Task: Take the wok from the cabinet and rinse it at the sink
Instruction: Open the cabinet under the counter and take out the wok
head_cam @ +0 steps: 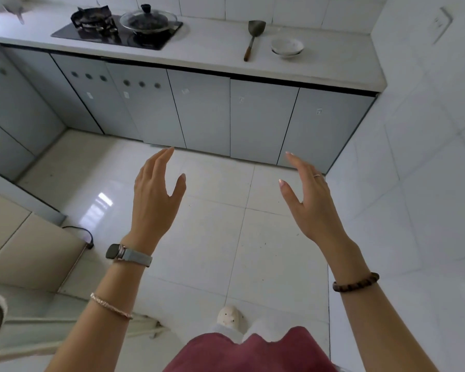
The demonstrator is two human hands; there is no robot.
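The fingers (162, 160) of the left hand (156, 194) are straight and relaxed, thumb spread to the side, grasping nothing. The right hand (306, 200) mirrors it, its fingers loose and likewise released, with a thin ring (317, 175) on one of them. Both hands hang in the air above the pale tiled floor (212, 237), palms turned toward each other and well apart.

The left wrist carries a watch (118, 252) on a grey strap, with a thin chain bracelet (110, 306) further up the forearm. The right wrist has a dark beaded bracelet (356, 282).

Ahead of the fingertips runs the grey cabinet (263, 122), every door closed; the wok is not to be seen, and neither hand touches a door. Each door bears a small pale sticker (319, 111), its print too small to read.

On the white surface (212, 47) above the cabinet sits a black hob (113, 33) holding a dark lidded pan (148, 21); whether that is the wok cannot be told. To the right lie a spatula (254, 36) and stacked white bowls (287, 47), near each other.
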